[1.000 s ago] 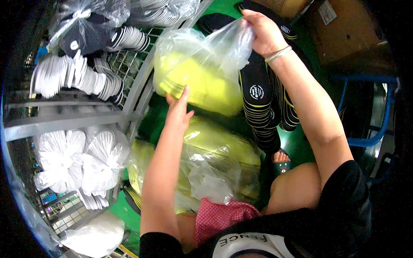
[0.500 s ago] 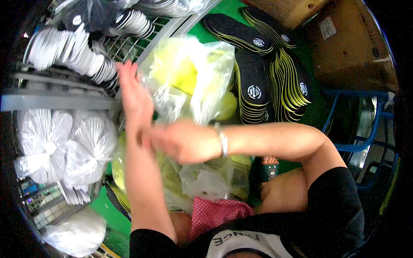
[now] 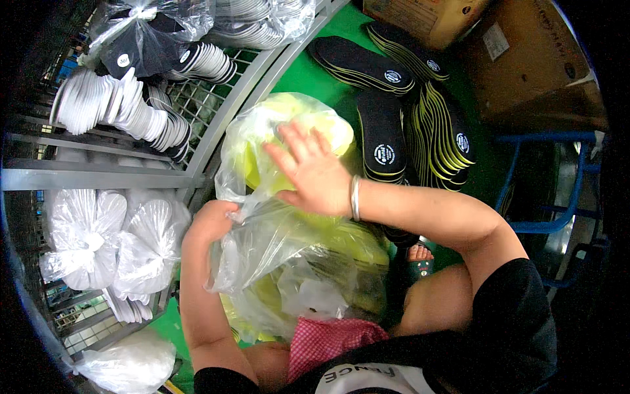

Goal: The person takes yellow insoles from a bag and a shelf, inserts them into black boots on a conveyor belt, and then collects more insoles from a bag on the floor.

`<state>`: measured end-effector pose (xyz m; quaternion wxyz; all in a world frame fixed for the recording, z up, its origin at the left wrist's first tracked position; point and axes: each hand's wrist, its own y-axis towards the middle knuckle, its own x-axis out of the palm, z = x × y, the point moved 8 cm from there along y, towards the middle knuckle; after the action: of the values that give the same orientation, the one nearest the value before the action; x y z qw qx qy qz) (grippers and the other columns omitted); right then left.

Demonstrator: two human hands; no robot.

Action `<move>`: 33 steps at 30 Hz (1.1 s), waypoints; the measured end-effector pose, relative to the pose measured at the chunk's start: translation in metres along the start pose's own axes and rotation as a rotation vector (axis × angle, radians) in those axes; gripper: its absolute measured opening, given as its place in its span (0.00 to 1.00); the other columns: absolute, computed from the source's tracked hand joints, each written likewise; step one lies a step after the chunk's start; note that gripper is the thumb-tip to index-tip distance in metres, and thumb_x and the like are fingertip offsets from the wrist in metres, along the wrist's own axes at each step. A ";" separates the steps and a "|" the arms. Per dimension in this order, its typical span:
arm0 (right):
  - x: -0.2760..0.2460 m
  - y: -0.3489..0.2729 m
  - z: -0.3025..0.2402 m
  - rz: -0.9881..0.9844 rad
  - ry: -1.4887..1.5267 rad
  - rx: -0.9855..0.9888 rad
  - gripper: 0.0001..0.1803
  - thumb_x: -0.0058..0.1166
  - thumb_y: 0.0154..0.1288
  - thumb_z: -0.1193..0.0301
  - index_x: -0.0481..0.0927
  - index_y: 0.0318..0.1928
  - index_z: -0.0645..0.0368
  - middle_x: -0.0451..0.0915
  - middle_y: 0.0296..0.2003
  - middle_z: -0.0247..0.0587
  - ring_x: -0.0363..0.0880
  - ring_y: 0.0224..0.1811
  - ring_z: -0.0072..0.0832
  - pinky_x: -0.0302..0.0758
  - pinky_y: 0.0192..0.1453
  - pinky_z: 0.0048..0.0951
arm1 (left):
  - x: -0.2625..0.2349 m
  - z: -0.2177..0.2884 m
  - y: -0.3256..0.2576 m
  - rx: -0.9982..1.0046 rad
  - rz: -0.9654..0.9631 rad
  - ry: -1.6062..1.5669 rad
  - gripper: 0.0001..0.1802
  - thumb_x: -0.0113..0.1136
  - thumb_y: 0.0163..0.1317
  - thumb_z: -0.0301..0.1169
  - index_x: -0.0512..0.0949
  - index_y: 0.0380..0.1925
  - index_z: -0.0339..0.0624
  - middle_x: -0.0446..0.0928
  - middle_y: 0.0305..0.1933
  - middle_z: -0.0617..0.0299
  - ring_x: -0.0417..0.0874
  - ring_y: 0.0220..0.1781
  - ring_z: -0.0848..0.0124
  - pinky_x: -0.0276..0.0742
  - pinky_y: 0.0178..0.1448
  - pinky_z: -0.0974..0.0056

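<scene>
A clear plastic bag (image 3: 252, 259) with yellow-green insoles in it lies in front of me, its loose film bunched toward the left. My left hand (image 3: 213, 222) is closed on the film at that side, its fingers pinched together. Over the far part of the bag, my right hand (image 3: 316, 172) is open with fingers spread, palm down and close to the plastic; whether it presses on the bag I cannot tell. Just right of the bag stand stacks of black insoles (image 3: 384, 138) with yellow-green undersides.
On the left stands a metal wire rack (image 3: 213, 141) with white insoles (image 3: 108, 108) and tied clear bags (image 3: 85, 240). Cardboard boxes (image 3: 531, 59) are at the far right, above a blue metal frame (image 3: 548, 226). A pink checked cloth (image 3: 331, 338) covers my lap.
My left hand was stretched out flat farther away; it has come nearer and closed on the film. My right hand has left my left forearm and spread over the bag.
</scene>
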<state>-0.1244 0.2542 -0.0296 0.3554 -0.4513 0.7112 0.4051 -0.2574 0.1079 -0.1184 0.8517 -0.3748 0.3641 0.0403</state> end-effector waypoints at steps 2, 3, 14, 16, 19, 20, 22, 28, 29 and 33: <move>0.046 -0.011 0.023 -0.396 -0.133 0.068 0.41 0.51 0.49 0.52 0.53 0.60 0.59 0.52 0.59 0.57 0.47 0.63 0.48 0.38 0.62 0.55 | 0.003 -0.022 -0.001 -0.034 -0.013 0.052 0.11 0.50 0.44 0.24 0.78 0.29 0.40 0.76 0.29 0.49 0.77 0.31 0.57 0.70 0.38 0.63; 0.063 -0.025 0.015 -0.538 -0.196 -0.034 0.40 0.50 0.50 0.51 0.54 0.59 0.59 0.54 0.58 0.56 0.49 0.63 0.46 0.37 0.62 0.57 | 0.003 -0.027 -0.003 -0.062 -0.031 0.089 0.10 0.50 0.45 0.24 0.78 0.28 0.39 0.75 0.27 0.48 0.77 0.31 0.57 0.70 0.37 0.63; 0.070 -0.044 -0.022 -0.605 -0.172 -0.158 0.45 0.49 0.48 0.45 0.52 0.60 0.59 0.61 0.54 0.55 0.53 0.61 0.44 0.36 0.61 0.60 | -0.021 -0.037 -0.021 -0.120 0.393 -1.115 0.17 0.47 0.46 0.25 0.71 0.39 0.35 0.75 0.38 0.52 0.77 0.36 0.62 0.73 0.40 0.62; 0.060 -0.028 -0.036 -0.330 -0.060 -0.113 0.51 0.54 0.42 0.44 0.51 0.60 0.62 0.59 0.55 0.55 0.52 0.61 0.46 0.35 0.60 0.63 | -0.051 0.026 -0.021 0.175 0.291 -1.414 0.20 0.44 0.47 0.23 0.67 0.44 0.34 0.72 0.41 0.53 0.76 0.38 0.63 0.73 0.43 0.60; 0.072 0.000 -0.025 -0.243 0.075 -0.024 0.42 0.59 0.37 0.46 0.66 0.50 0.62 0.68 0.48 0.54 0.63 0.55 0.42 0.46 0.58 0.59 | -0.051 0.091 -0.015 0.310 0.334 -1.600 0.20 0.44 0.50 0.22 0.65 0.45 0.31 0.72 0.41 0.52 0.75 0.42 0.62 0.71 0.49 0.61; 0.083 0.015 -0.004 -0.333 0.129 0.107 0.36 0.60 0.37 0.49 0.71 0.45 0.61 0.71 0.45 0.53 0.67 0.52 0.39 0.52 0.57 0.56 | -0.050 0.104 -0.008 0.449 0.281 -1.699 0.19 0.45 0.51 0.23 0.64 0.46 0.30 0.72 0.42 0.52 0.75 0.43 0.62 0.70 0.50 0.61; 0.116 0.034 0.085 -0.085 0.914 0.308 0.21 0.51 0.47 0.57 0.73 0.40 0.58 0.74 0.39 0.47 0.73 0.41 0.33 0.66 0.46 0.42 | -0.061 0.145 -0.017 0.538 0.191 -1.745 0.19 0.46 0.54 0.25 0.64 0.46 0.29 0.72 0.43 0.52 0.74 0.44 0.62 0.70 0.51 0.60; 0.085 0.032 0.156 0.214 1.768 0.770 0.17 0.38 0.60 0.69 0.67 0.49 0.61 0.73 0.42 0.47 0.74 0.40 0.35 0.71 0.46 0.36 | -0.031 0.022 0.002 0.003 0.734 -1.765 0.22 0.53 0.52 0.35 0.67 0.48 0.44 0.64 0.55 0.56 0.60 0.59 0.60 0.53 0.60 0.52; 0.078 0.021 0.170 0.339 1.584 0.946 0.18 0.40 0.59 0.70 0.66 0.49 0.63 0.73 0.43 0.47 0.73 0.42 0.37 0.69 0.49 0.38 | -0.007 0.016 0.018 -0.075 0.624 -1.773 0.21 0.54 0.51 0.35 0.68 0.47 0.45 0.63 0.56 0.54 0.59 0.60 0.59 0.52 0.61 0.51; 0.084 0.003 0.176 0.404 1.714 1.153 0.16 0.41 0.59 0.74 0.66 0.49 0.63 0.70 0.44 0.44 0.70 0.46 0.36 0.68 0.49 0.37 | 0.051 0.035 0.052 -0.194 0.336 -1.710 0.33 0.54 0.52 0.35 0.54 0.57 0.40 0.57 0.59 0.50 0.57 0.61 0.57 0.50 0.62 0.50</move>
<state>-0.1311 0.3832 -0.1756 -0.1796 -0.2222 0.8719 -0.3976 -0.2174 0.1581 -0.1677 0.7798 -0.2284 -0.3537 0.4633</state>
